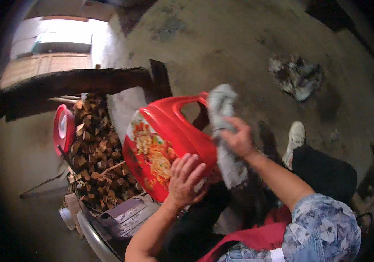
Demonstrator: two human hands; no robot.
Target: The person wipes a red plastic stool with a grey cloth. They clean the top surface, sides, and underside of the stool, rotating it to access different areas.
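Observation:
A large red plastic jug [187,140] with a moulded handle and a food picture on its side lies tilted before me. My left hand [185,180] rests spread on the pictured side, steadying the jug against my lap. In my right hand [239,137] is a pale grey cloth [223,108], gripped in a bunch and held at the handle end of the jug. The lower part of the cloth hangs beside the jug's edge. The jug's underside is hidden from view.
Split firewood [98,157] is stacked at the left, with a red plastic basin [64,129] beside it. A dark wooden beam [75,82] crosses behind. A crumpled plastic bag [296,77] lies on the concrete floor. A curved metal rim [91,234] is at lower left.

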